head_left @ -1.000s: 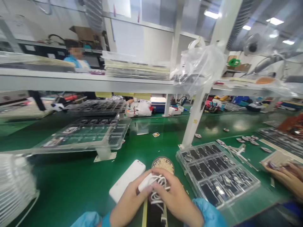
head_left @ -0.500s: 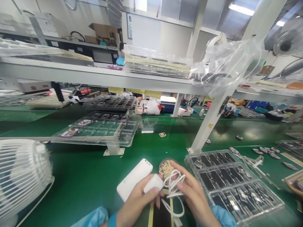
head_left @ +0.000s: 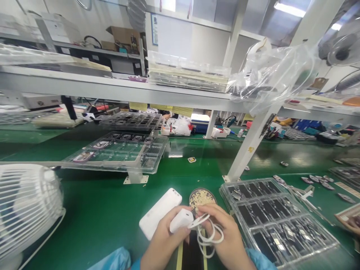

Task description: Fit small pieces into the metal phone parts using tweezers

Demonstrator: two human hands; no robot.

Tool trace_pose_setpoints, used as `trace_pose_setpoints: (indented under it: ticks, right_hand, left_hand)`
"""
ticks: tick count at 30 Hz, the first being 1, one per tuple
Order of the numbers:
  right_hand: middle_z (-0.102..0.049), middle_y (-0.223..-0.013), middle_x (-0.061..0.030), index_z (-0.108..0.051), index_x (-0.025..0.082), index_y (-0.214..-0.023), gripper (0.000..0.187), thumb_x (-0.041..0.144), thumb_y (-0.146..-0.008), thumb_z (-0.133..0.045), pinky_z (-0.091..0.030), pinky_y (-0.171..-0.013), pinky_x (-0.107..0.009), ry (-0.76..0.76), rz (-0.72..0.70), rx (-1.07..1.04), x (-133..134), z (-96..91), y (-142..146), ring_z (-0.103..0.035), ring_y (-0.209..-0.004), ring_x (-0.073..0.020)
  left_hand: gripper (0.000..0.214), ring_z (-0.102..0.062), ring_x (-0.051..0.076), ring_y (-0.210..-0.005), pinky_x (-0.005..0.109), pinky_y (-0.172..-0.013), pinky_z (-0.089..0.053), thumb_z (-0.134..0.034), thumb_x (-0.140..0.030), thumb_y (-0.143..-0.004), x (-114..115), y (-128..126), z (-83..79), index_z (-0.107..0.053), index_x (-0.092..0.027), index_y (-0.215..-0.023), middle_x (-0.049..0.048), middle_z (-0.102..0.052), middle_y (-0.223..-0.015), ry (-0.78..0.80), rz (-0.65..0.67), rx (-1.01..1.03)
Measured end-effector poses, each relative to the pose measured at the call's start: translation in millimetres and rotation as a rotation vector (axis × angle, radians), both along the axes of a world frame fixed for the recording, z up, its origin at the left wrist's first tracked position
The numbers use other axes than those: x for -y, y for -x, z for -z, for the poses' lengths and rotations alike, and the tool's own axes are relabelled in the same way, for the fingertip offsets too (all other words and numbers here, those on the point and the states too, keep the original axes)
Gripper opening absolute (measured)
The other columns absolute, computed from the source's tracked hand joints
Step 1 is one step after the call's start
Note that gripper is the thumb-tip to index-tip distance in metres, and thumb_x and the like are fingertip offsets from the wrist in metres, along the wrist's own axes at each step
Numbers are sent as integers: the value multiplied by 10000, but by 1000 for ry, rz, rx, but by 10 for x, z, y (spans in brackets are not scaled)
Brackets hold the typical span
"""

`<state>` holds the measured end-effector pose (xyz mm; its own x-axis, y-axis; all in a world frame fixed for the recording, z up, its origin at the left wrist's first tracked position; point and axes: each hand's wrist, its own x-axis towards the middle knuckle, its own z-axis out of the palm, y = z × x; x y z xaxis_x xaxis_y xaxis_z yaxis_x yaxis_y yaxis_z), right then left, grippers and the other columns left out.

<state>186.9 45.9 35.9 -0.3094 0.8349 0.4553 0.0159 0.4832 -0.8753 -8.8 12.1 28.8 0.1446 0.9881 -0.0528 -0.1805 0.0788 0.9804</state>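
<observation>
You have two hands at the near edge of the green bench: your left hand (head_left: pixel 163 243) and your right hand (head_left: pixel 225 240). Between them sit one small white charger block (head_left: pixel 181 220) and one looped white cable (head_left: pixel 208 234). One white power bank (head_left: pixel 159 212) lies just beside them, and one round dish (head_left: pixel 201 195) of pale grains behind. One white fan (head_left: pixel 26 210) stands at the left edge. Toward the right edge lies one clear tray (head_left: pixel 277 217), and two more clear trays (head_left: pixel 118 152) are raised at the far left. One co-worker's hand (head_left: pixel 354 224) shows at the right edge.
</observation>
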Motion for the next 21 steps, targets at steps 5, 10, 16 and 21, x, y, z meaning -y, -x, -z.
trace_pose_setpoints:
  ticks: [5, 10, 16, 21]
  right_hand:
    - [-719, -947, -32, -762, 293, -1034, 114, 215, -986, -695, -560, -781, -280, -94, 4, -2, 43, -78, -102, -687, -866, -209]
    - [-710, -926, -54, -739, 266, -934, 96, 218, -992, -680, -579, -737, -325, -90, -19, -145, 63, -90, -68, -689, -828, -228]
    - [-725, -921, -64, -742, 246, -871, 91, 196, -945, -729, -598, -727, -319, -31, 78, -153, 41, -39, -17, -705, -844, -238]
    - [-730, -890, -44, -728, 239, -855, 92, 170, -916, -728, -599, -718, -294, 42, 113, -115, 25, -38, 10, -710, -844, -227]
  left_hand:
    - [422, -634, 275, -1113, 317, -983, -488, -827, -434, -767, 14, 11, 90, -725, -232, -1123, 62, -716, -1176, -32, -27, -72]
    - [432, -656, 294, -1118, 352, -995, -511, -840, -445, -766, 21, -21, 154, -743, -233, -1130, 84, -724, -1206, -38, 19, -39]
    - [446, -661, 303, -1112, 377, -1013, -494, -805, -464, -800, 20, -9, 137, -739, -223, -1169, 89, -734, -1198, -87, 99, -73]
    - [473, -654, 283, -1080, 332, -963, -492, -786, -501, -811, 28, -17, 144, -727, -212, -1180, 92, -733, -1164, -89, 109, -100]
